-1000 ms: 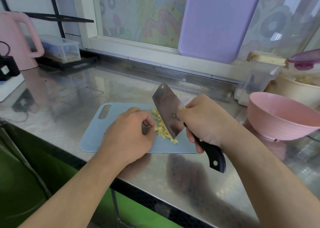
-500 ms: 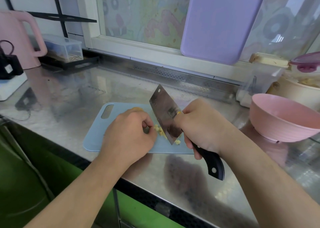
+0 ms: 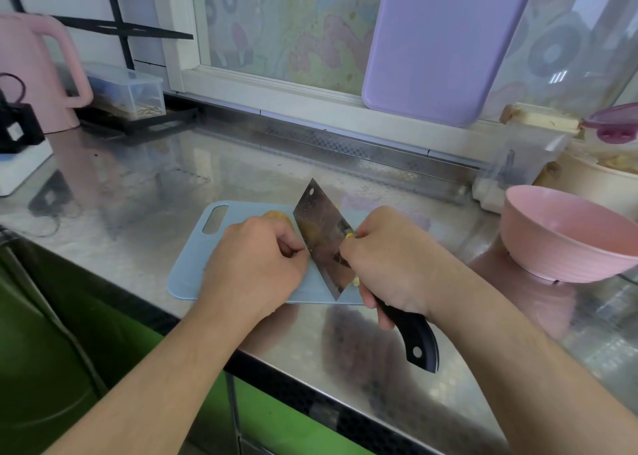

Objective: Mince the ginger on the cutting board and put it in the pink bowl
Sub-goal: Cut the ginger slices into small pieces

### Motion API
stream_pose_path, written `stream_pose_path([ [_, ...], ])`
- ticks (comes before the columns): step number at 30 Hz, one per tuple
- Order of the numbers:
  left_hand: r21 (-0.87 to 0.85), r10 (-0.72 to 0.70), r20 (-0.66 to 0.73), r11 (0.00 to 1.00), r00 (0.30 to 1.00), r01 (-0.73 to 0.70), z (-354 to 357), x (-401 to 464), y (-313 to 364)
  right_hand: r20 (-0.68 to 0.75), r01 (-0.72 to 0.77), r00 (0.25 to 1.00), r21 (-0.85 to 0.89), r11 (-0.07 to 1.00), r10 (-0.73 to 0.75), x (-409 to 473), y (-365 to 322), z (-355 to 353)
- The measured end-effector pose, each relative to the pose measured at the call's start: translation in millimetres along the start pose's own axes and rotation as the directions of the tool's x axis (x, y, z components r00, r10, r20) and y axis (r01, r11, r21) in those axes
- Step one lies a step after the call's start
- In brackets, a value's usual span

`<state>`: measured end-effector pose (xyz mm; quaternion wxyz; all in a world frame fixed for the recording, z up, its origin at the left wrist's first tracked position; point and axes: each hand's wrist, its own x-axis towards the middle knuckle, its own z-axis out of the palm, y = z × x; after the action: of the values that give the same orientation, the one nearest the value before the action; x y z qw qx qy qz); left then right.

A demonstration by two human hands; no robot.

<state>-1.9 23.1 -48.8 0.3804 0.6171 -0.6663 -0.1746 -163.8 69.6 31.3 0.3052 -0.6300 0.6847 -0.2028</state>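
A light blue cutting board [image 3: 193, 275] lies on the steel counter. My left hand [image 3: 255, 264] sits on it with fingers curled over the ginger [image 3: 276, 217], of which a yellow end shows beyond the knuckles. My right hand [image 3: 390, 264] grips the black handle of a cleaver [image 3: 324, 240]. Its blade stands on the board right against my left fingertips. A few cut ginger bits [image 3: 355, 282] show at the blade's near corner; the rest are hidden behind blade and hand. The pink bowl [image 3: 566, 237] stands to the right of the board.
A purple board [image 3: 438, 40] leans on the window behind. Clear containers [image 3: 518, 164] and a cream pot [image 3: 593, 185] crowd the back right. A pink kettle [image 3: 38, 75], a clear box [image 3: 131, 92] and a black plug [image 3: 17, 126] stand at the left. The counter edge runs close below the board.
The cleaver has shifted left across the pile toward my left fingers, now hiding most of the cut bits. My left hand has drawn back slightly over the ginger.
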Motion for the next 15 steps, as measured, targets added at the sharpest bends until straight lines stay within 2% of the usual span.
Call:
stream_pose_path([
  [6,0.026,0.009,-0.001,1.000,1.000,-0.009,1,2,-1,0.042,-0.006,0.999,-0.002,1.000,0.006,-3,-1,0],
  [11,0.048,0.024,0.005,0.999,1.000,-0.024,1,4,-1,-0.056,0.043,0.997,-0.109,0.993,-0.049,6,-5,13],
  [15,0.022,0.042,0.016,0.999,0.999,-0.043,1,4,-2,-0.054,0.006,0.999,-0.026,1.000,-0.008,12,2,11],
])
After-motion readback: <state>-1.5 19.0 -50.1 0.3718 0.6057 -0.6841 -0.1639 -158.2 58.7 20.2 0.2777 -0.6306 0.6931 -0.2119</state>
